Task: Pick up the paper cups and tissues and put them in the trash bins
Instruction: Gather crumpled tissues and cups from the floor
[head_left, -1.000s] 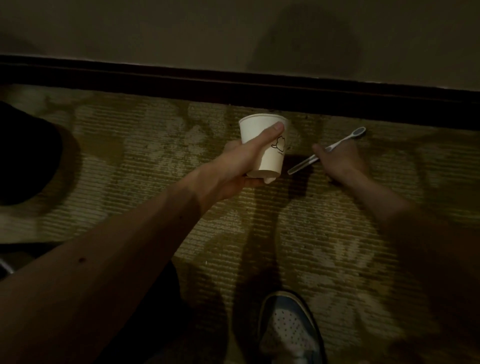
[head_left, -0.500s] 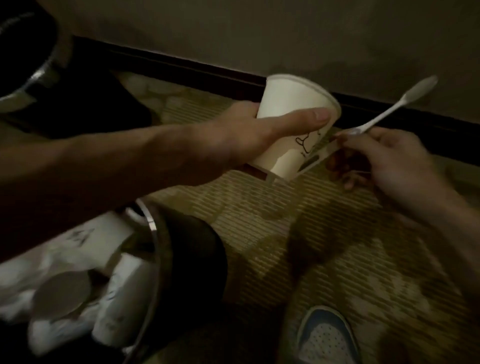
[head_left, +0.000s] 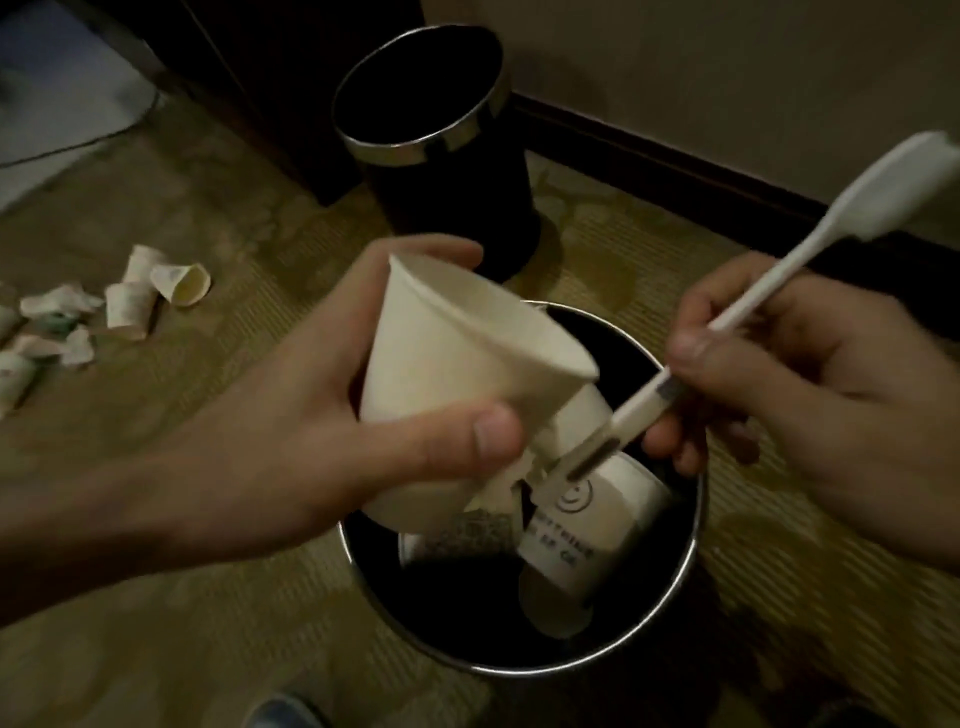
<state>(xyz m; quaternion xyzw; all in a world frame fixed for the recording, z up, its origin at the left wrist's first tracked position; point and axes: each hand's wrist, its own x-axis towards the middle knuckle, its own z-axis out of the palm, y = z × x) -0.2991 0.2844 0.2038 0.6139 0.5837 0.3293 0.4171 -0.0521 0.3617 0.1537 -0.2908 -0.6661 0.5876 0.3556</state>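
Under both hands we see patterned carpet (head_left: 156, 519). Directly below them stands the near trash bin (head_left: 519, 669), dark with a shiny rim and open at the top. A second trash bin (head_left: 457, 208) of the same kind stands upright beyond our left hand, close to the wall. Our left hand (head_left: 322, 415) grips a white paper cup (head_left: 457, 353), thumb on the near side and fingers curled round the far side, squeezing it so the mouth is folded nearly flat. The cup hangs tilted over the near bin's opening, just left of our right hand. Our right hand (head_left: 810, 384) pinches a white toothbrush (head_left: 769, 291) between thumb and fingers, the brush head pointing up and away to the right, the handle end slanting down toward the left hand. Beneath both hands, inside the near bin, lie more discarded cups (head_left: 597, 525), one with dark print. Far to the left of our left hand, crumpled cups and tissues (head_left: 140, 301) lie scattered on the carpet.
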